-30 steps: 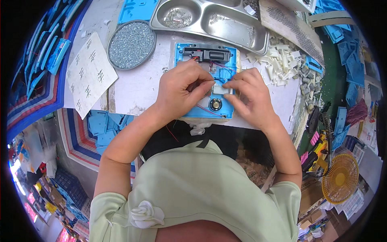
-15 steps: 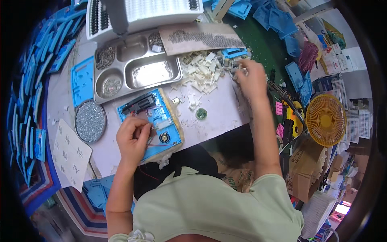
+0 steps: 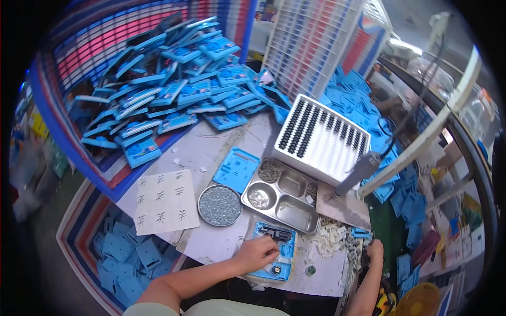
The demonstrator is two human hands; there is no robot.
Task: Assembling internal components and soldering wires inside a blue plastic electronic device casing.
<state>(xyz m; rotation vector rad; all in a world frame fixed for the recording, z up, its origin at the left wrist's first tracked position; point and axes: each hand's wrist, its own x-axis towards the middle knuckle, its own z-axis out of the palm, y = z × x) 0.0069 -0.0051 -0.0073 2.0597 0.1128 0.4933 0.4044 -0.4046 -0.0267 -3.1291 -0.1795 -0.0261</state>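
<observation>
Grey worktable (image 3: 211, 152) heaped with blue trays (image 3: 158, 89); left hand (image 3: 256, 254) fingers curled on blue fixture (image 3: 274, 253), right hand (image 3: 375, 249) unclear.

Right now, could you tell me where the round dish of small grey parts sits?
The round dish sits mid-table in the head view, between the white sheet on its left and the steel tray on its right.

Left hand (image 3: 256, 254) curled, palm down; right hand (image 3: 375, 250) outstretched.
</observation>
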